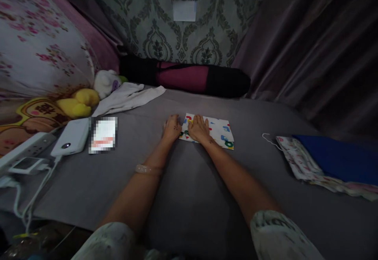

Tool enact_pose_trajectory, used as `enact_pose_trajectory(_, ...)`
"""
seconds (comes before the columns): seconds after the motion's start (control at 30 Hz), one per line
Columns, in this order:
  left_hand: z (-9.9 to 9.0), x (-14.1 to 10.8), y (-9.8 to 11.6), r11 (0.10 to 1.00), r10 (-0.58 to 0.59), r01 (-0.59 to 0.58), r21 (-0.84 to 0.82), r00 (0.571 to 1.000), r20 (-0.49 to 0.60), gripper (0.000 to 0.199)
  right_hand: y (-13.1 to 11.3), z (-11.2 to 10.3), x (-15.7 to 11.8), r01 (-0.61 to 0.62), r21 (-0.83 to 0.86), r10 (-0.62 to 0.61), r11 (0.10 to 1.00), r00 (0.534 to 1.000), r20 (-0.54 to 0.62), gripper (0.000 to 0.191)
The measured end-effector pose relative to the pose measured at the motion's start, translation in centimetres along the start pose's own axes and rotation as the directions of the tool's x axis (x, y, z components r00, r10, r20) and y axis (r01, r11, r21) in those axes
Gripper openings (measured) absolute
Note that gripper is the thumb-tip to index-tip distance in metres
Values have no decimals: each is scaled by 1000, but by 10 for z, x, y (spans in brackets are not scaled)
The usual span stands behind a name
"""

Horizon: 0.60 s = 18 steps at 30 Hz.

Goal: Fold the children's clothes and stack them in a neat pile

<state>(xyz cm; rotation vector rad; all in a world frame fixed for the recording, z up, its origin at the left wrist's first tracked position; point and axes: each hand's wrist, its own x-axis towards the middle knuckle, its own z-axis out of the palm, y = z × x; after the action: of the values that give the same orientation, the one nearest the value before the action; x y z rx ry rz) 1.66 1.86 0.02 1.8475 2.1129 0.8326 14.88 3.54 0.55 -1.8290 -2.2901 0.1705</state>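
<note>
A folded white piece with a colourful print of shapes, perhaps paper or cloth (218, 130), lies flat on the grey-covered surface (183, 189) in front of me. My right hand (199, 129) rests palm down on its left part, fingers stretched out and slightly spread. Beside its left edge is my left hand (173, 127), palm down on the grey cover, with the fingers loosely extended and a little bent. Whether those fingertips touch the printed piece I cannot tell. Neither hand grips anything that shows.
At left lie a white power bank (72, 137) with cables, a power strip (26, 151), a blurred-out card (103, 135), a white cloth (125, 97) and plush toys (79, 103). A black and maroon roll (183, 77) lies along the back. Folded fabrics (339, 157) sit at right.
</note>
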Motion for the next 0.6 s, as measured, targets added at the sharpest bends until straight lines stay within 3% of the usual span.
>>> enact_pose_trajectory(0.33,-8,-2,4,999,-33,33,-7,999,33,51,-1,-7,5,-5,-8,6,1000,997,80,61)
enact_pose_trajectory(0.6,-6,1,2,998,-49,48,-42,999,-18,47,-25,-15,7,72,13,-73,997,996,48,60)
